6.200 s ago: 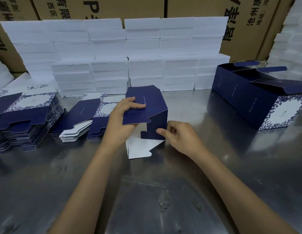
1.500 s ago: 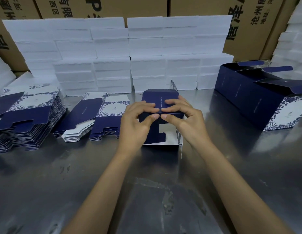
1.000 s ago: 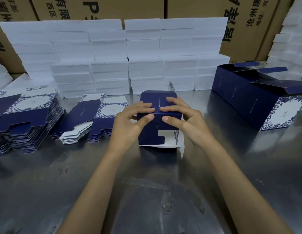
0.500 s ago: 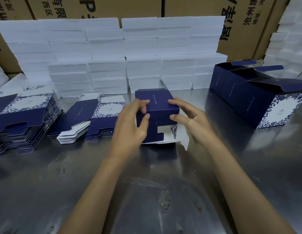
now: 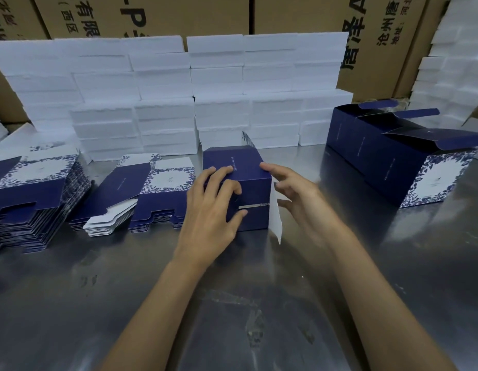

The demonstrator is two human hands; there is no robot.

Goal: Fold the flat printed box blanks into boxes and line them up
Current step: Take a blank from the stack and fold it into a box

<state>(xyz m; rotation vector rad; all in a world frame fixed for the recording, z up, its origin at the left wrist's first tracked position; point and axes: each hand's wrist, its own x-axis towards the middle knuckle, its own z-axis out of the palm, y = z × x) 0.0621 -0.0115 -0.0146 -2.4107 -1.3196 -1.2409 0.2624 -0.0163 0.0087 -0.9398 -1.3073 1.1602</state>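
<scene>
A navy box (image 5: 239, 167) stands on the metal table (image 5: 125, 303) in the middle, its near end folded closed with a thin white slit showing. My left hand (image 5: 212, 207) lies over its near left corner, fingers on the top and thumb pressing the near face. My right hand (image 5: 296, 192) is at the box's right side, fingers spread, one fingertip touching the top right edge. A white flap (image 5: 276, 215) sticks out at the box's right. Flat printed blanks lie in stacks at far left (image 5: 32, 199) and centre left (image 5: 141, 194). Finished boxes (image 5: 393, 162) stand in a row at right.
A wall of white foam blocks (image 5: 179, 97) runs along the back of the table. More of them rise at the far right (image 5: 452, 73). Brown shipping cartons (image 5: 299, 14) stand behind them. Bare steel lies in front of my arms.
The near-end flaps went from open to folded shut. My hands, joined on the top edge a second ago, have parted: left stays on the near corner, right has slid to the right side.
</scene>
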